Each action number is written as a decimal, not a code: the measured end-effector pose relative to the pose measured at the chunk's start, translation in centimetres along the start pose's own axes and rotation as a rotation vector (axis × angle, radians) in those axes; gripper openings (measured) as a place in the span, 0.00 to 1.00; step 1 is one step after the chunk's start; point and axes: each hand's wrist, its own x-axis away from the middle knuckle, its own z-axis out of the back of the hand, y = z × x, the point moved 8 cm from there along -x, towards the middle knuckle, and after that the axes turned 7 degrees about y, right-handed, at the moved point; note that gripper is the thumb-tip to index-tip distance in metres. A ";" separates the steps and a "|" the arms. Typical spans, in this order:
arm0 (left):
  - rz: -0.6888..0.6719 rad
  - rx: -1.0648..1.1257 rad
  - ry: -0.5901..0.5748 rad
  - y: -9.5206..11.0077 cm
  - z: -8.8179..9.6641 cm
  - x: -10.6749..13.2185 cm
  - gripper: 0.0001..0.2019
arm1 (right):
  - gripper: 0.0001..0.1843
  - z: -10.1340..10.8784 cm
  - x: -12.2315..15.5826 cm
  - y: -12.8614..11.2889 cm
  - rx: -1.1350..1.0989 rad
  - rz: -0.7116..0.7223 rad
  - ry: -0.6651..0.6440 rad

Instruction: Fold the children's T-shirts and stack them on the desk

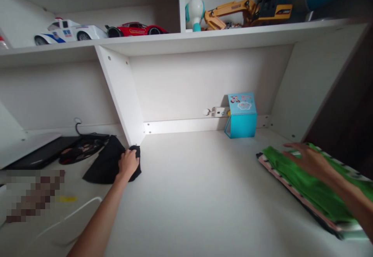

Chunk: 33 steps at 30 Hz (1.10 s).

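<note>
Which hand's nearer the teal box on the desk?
Right: the right hand, at the green cloth, is front-right of the teal box. The left hand, gripping the black cloth, is farther, front-left of it.

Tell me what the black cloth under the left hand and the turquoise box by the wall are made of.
The black cloth looks like soft matte fabric: it bunches under the left hand. The turquoise printed box looks like smooth card, thin-walled, though plastic is possible.
</note>
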 end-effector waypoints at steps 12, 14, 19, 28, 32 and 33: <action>-0.457 0.452 -0.161 12.5 0.6 6.6 0.09 | 0.16 -5.7 5.7 -25.5 -0.490 0.317 -0.309; -0.668 0.635 -0.228 17.4 2.4 11.3 0.09 | 0.20 -7.2 7.1 -27.9 -0.544 0.326 -0.391; -0.929 0.821 -0.297 22.3 5.2 19.0 0.15 | 0.18 -7.2 9.3 -29.6 -0.571 0.394 -0.375; -0.959 0.834 -0.327 21.4 5.1 18.4 0.12 | 0.17 -6.8 9.8 -28.9 -0.560 0.373 -0.323; -0.947 0.784 -0.310 21.4 5.0 18.5 0.10 | 0.20 -6.9 10.0 -29.2 -0.552 0.432 -0.331; -0.941 0.772 -0.305 21.4 4.9 18.6 0.10 | 0.18 -6.9 10.1 -29.2 -0.538 0.431 -0.325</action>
